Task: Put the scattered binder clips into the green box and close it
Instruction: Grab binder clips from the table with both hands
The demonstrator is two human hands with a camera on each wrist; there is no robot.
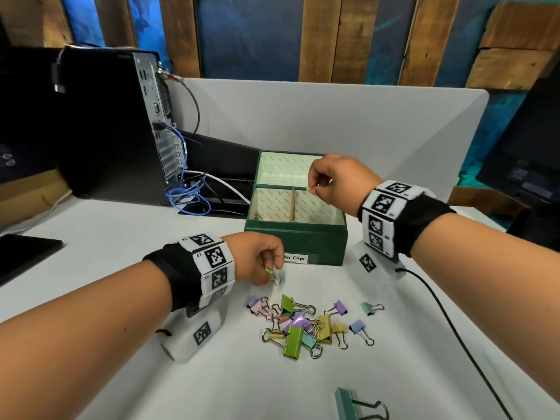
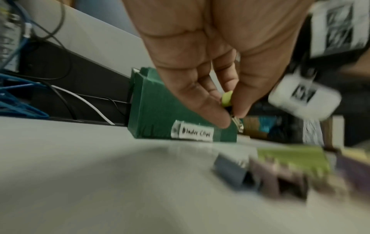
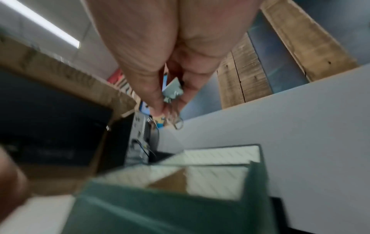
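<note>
Head view: the green box (image 1: 303, 241) stands open on the white table (image 1: 121, 383), its lid (image 1: 288, 169) tipped back, pale patterned lining and a brown divider (image 1: 292, 204) inside, a "Clips" label (image 1: 295, 258) on front. Pastel clips (image 1: 300, 324) lie heaped just before it. The left hand (image 1: 257, 257) pinches a yellow-green clip (image 1: 269, 270) beside the label.

Left wrist view: thumb and fingers (image 2: 210, 110) grip that clip (image 2: 227, 99).

Right wrist view: the right hand (image 3: 170, 63) pinches a pale clip (image 3: 173, 90) above the box (image 3: 160, 205).
</note>
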